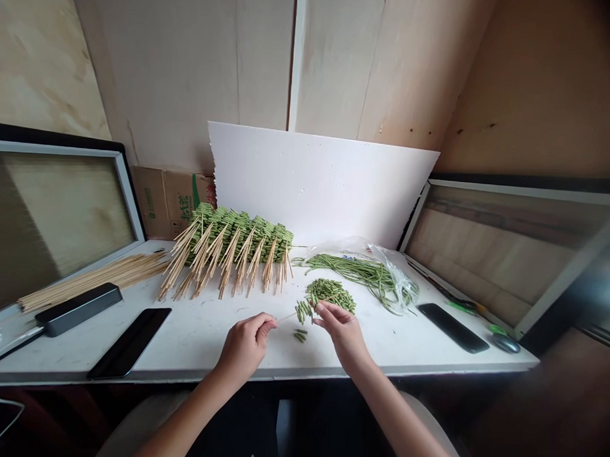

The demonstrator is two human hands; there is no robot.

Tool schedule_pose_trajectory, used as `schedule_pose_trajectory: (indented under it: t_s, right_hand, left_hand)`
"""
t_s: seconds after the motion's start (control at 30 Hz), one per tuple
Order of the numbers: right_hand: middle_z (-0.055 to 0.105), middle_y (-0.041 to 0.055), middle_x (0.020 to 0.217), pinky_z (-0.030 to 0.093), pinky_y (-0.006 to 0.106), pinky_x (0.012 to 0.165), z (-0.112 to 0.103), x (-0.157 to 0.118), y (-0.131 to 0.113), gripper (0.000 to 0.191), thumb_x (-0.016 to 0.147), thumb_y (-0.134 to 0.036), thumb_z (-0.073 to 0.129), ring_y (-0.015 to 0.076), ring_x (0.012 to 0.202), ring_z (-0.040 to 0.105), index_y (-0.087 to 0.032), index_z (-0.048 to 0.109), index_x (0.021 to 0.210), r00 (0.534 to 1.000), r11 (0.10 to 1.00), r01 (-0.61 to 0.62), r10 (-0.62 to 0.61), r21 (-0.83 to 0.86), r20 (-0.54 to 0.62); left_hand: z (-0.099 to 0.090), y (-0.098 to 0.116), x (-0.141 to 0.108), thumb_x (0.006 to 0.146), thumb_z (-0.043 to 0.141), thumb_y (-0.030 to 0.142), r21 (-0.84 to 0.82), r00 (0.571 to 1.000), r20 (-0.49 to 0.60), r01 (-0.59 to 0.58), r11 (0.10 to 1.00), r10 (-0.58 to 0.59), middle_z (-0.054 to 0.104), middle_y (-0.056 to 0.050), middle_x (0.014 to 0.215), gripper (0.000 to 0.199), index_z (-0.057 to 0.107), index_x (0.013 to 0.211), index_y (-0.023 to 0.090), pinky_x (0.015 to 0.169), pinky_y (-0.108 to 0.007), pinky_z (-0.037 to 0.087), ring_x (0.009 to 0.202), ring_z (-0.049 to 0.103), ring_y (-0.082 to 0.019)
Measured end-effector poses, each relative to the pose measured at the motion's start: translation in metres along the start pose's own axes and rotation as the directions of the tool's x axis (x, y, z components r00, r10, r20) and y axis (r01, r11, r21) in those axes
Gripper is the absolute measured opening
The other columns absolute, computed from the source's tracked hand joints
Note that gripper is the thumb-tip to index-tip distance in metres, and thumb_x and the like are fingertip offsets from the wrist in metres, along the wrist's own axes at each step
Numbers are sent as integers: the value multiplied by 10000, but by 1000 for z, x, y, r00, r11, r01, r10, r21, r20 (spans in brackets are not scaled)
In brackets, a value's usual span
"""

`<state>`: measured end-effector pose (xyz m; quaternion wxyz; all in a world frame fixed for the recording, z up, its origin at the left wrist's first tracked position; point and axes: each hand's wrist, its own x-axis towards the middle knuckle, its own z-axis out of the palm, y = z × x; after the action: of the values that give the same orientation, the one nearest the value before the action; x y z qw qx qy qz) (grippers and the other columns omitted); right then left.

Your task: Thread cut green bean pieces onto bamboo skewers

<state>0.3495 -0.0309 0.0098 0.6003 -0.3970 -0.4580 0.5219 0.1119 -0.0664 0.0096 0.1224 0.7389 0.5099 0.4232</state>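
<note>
My left hand (pixel 248 340) pinches the bare end of a thin wooden skewer (pixel 286 317). Several short green bean pieces (pixel 303 312) sit side by side across the skewer's other end. My right hand (pixel 339 326) is closed at that far end, its fingertips on a bean piece. Just behind my right hand lies a heap of cut bean pieces (pixel 333 293). A few loose pieces (pixel 300 335) rest on the white table (pixel 381 344) below the skewer. Loaded skewers (pixel 235 236) are stacked at the back left, their bare ends toward me.
Bare skewers (pixel 98 278), a black box (pixel 85 309) and a dark phone (pixel 129 343) lie left. Long beans (pixel 353 269) with a plastic bag (pixel 403 285), another phone (pixel 453 327) and a mouse (pixel 506 342) lie right. A white board (pixel 316 185) stands behind.
</note>
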Motion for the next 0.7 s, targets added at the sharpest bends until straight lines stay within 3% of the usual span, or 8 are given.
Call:
schedule_pose_trajectory:
  t_s: [0.07,0.13,0.27,0.37,0.7]
  right_hand:
    - [762,94,1161,588,441,861,-4,2,-1,390,821,-522,789,312,1095,666,-241,808,1090,997,989,55,-47,-139,55]
    - [767,97,1124,556,457,850,-8,4,3,339,871,-531,726,333,1090,650,-273,816,1073,983,910,174,-136,-377,125]
    - [748,106,926,473,488,886,-12,3,22,205,868,-451,728,347,988,592,-288,844,912,925,548,377,-270,-747,268]
    - [727,100,903,449,465,865,-12,2,35,159,886,-364,698,327,946,560,-285,835,871,906,393,414,-268,-821,329]
    - [716,106,912,444,451,840,-9,1,38,140,902,-261,658,327,951,547,-263,789,852,896,302,424,-276,-854,348]
  left_hand:
    - [-5,-2,2,1031,436,347,17,999,-27,21,1000,-20,741,-44,766,332,704,893,207,642,-263,459,670,669,-191]
    - [-8,-6,5,1029,428,355,33,998,-54,47,998,-45,729,-39,743,334,698,898,208,632,-264,458,661,665,-194]
    - [-9,-14,7,1023,422,361,55,996,-63,73,996,-70,719,-34,723,335,699,906,213,625,-270,459,658,669,-204]
    - [-7,-16,8,1018,429,346,66,996,-64,72,995,-68,732,-38,741,323,701,904,216,642,-275,462,674,678,-208]
    - [-3,-18,7,1006,441,298,57,996,-43,77,995,-75,759,-39,797,283,695,904,226,668,-276,464,701,687,-211]
